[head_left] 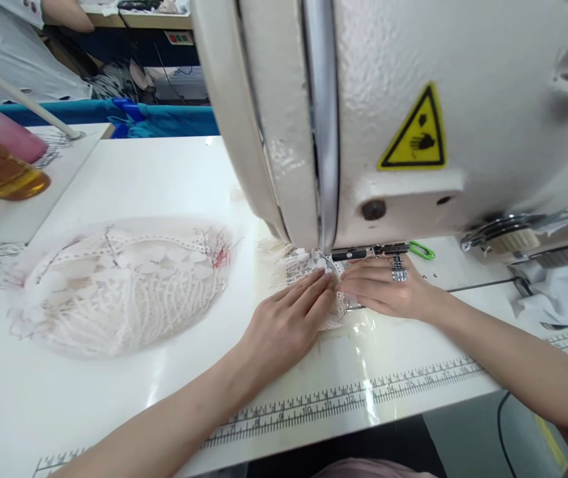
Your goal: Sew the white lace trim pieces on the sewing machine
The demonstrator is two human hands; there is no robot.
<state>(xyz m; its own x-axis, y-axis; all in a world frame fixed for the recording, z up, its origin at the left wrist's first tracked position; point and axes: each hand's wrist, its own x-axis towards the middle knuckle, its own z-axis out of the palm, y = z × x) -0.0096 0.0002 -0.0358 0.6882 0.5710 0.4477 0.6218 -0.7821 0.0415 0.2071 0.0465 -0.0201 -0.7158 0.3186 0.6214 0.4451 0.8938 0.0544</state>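
A piece of white lace fabric [334,313] lies under the head of a sewing machine [284,133], around the presser foot area. My left hand [288,318] lies flat on this lace from the left, fingers stretched toward the needle area. From the right, my right hand [388,289] reaches in with its fingers extended side by side, fingertips touching the lace edge; its thumb is hidden. A metal piece with a black rod [351,254] passes just above the right hand. The needle itself cannot be made out.
A clear bag of white lace pieces [119,292] sits on the left of the white table [164,179]. A printed ruler strip [334,401] runs along the front edge. Behind the right hand lies a green clip [422,250]. Thread cones [0,159] and a person's arm [68,13] are upper left.
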